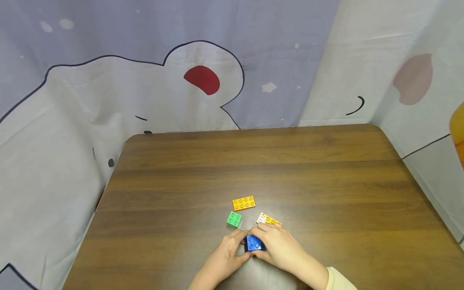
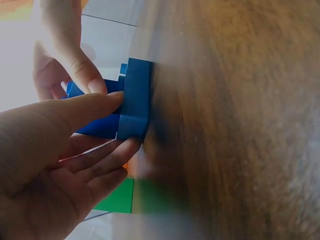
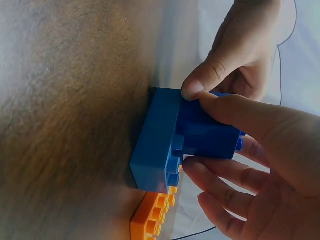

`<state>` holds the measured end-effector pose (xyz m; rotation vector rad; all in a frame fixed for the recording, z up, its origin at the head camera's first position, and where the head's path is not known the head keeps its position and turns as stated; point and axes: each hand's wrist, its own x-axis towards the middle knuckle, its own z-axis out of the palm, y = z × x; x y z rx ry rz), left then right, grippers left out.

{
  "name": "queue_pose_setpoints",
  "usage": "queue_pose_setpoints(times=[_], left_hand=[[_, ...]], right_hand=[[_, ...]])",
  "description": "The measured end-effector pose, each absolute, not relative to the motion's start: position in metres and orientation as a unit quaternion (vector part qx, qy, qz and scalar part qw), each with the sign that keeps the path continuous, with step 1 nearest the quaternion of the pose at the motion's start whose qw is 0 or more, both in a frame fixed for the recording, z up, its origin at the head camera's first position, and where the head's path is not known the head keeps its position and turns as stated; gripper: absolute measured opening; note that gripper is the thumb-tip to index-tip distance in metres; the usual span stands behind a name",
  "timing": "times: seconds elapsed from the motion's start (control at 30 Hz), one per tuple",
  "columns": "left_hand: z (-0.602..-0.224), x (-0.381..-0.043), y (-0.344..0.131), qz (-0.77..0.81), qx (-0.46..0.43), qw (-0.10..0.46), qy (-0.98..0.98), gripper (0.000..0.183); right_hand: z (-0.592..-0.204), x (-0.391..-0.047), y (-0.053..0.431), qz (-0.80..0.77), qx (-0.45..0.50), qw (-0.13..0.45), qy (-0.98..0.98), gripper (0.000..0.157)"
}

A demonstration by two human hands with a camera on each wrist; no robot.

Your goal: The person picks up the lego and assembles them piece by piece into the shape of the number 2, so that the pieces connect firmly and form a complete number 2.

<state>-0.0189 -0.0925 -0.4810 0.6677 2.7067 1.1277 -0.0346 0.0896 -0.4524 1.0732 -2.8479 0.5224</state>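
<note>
A square blue toy building brick [image 1: 254,243] sits on top of a longer blue brick [image 3: 155,140], which lies close over the table. In the right wrist view, studs of the longer brick show beyond one side of the upper one. My left hand [image 1: 226,251] grips the stacked bricks from the left, its thumb on their near side and its fingers around the far side. From the right, my right hand [image 1: 280,247] pinches the upper brick between thumb and fingers. Both thumbs meet near the joint between the bricks.
A small green brick [image 1: 234,218] lies just beyond the left hand. Farther back is an orange-yellow brick [image 1: 244,203]. Another yellow brick [image 1: 268,218], pale with glare at one end, is partly covered by the right hand. The wooden table [image 1: 181,173] meets a printed curtain [image 1: 275,60] behind.
</note>
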Motion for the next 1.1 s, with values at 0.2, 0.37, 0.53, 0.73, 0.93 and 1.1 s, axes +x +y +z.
queue_pose_setpoints(times=[0.2, 0.37, 0.53, 0.73, 0.93, 1.1], left_hand=[[-0.480, -0.018, -0.091, 0.366, 0.233, 0.058, 0.899, 0.040], [-0.479, -0.021, -0.092, 0.358, 0.243, 0.050, 0.900, 0.039], [-0.481, -0.023, -0.094, 0.360, 0.252, 0.044, 0.897, 0.037], [-0.482, -0.022, -0.094, 0.360, 0.255, 0.040, 0.896, 0.035], [-0.483, -0.022, -0.094, 0.349, 0.251, 0.037, 0.902, 0.035], [-0.484, -0.022, -0.093, 0.350, 0.247, 0.037, 0.903, 0.031]], right_hand=[[-0.456, -0.031, 0.090, 0.153, 0.350, 0.060, -0.922, 0.038], [-0.459, -0.029, 0.090, 0.153, 0.344, 0.078, -0.923, 0.040], [-0.459, -0.030, 0.089, 0.160, 0.340, 0.074, -0.924, 0.041], [-0.455, -0.033, 0.093, 0.159, 0.345, 0.046, -0.924, 0.044], [-0.447, -0.040, 0.101, 0.195, 0.325, 0.012, -0.925, 0.059], [-0.447, -0.055, 0.111, 0.224, 0.276, 0.020, -0.935, 0.053]])
